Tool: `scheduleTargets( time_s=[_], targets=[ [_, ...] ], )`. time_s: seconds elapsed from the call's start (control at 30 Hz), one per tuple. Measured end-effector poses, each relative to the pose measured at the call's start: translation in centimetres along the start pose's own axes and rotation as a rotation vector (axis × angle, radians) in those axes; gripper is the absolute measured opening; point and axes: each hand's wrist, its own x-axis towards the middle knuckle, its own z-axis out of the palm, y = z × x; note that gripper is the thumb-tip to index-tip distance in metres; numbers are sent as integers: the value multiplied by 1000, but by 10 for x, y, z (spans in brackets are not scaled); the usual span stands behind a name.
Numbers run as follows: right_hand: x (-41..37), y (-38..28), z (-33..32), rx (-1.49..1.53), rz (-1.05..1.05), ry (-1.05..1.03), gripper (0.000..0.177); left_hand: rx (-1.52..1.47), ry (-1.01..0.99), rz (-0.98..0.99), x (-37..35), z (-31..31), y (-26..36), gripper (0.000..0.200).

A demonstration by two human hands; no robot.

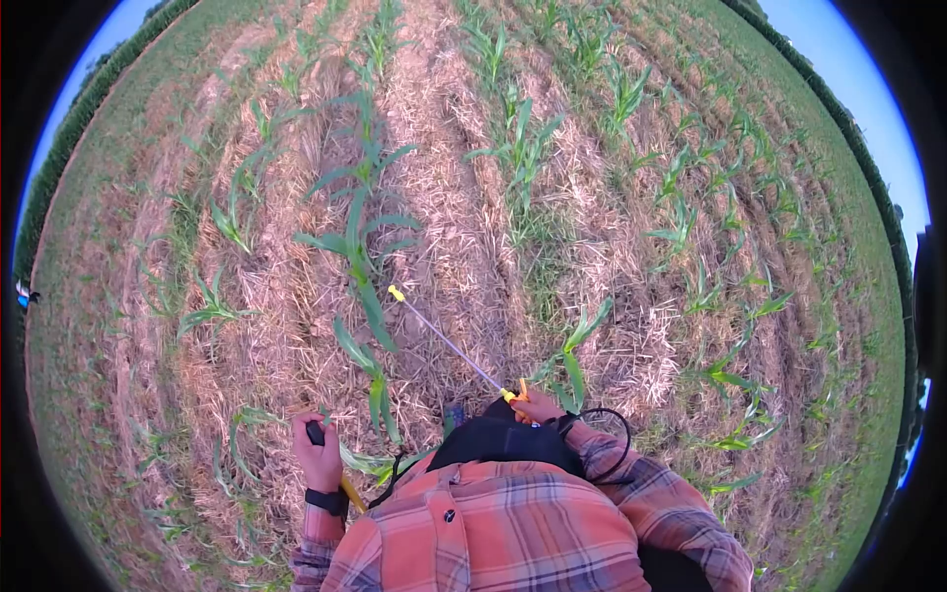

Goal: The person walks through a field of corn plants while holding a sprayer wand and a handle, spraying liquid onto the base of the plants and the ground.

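Observation:
My right hand (539, 407) is wrapped round the orange-and-yellow trigger handle of a spray wand (449, 341), close in front of my waist. The thin lance slants forward and left, and its yellow nozzle (397, 293) hangs beside a young maize plant (357, 247). A black hose (623, 434) loops by my right forearm. Out at my left side, my left hand (316, 456) is closed on the black grip of a pump lever (351, 493), whose yellow shaft runs back toward my body. The sprayer tank is out of view.
Rows of young maize (525, 148) run ahead on both sides. Dry straw (444, 197) covers the soil between them, with grassy weeds (543, 266) in places. Another maize plant (572, 357) stands just ahead of my right hand. A tree line edges the field.

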Motion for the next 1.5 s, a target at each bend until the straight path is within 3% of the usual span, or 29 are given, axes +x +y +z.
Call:
scheduleTargets(
  time_s=[0.1,0.2,0.27,0.4,0.47,0.53,0.6,0.67,0.77,1.0,1.13,1.2,1.33,1.5],
  targets=[
    [25,-14,-7,-108,-96,-123,31,-30,0,-79,17,10,-5,15],
    [55,-30,-23,-29,-171,-177,31,-38,22,-150,36,21,-4,14],
    [69,-50,-37,-17,-188,-132,30,40,78,-30,57,30,9,15],
    [124,-68,-94,-64,-203,14,28,13,80,-85,99,64,35,16],
    [127,-93,-120,30,8,46,27,28,71,-75,120,84,42,16],
    [135,-103,-140,101,-33,140,26,34,69,-67,139,105,54,17],
    [137,-110,-166,258,7,221,25,83,100,103,154,125,67,17],
    [132,-130,-191,281,-3,227,24,97,84,95,166,137,71,17],
    [135,-138,-220,503,-42,409,23,68,70,36,179,151,84,17],
    [167,-160,-274,669,-80,464,19,95,96,11,222,172,85,17],
    [188,-196,-277,631,-50,601,25,170,82,41,264,190,82,17],
    [207,-209,-277,582,-41,568,23,39,57,-23,291,199,66,16],
    [238,-253,-262,536,-29,556,21,55,66,-56,336,199,59,16],
    [272,-315,-228,360,28,343,18,-36,117,-101,386,197,47,14]
  ],
)
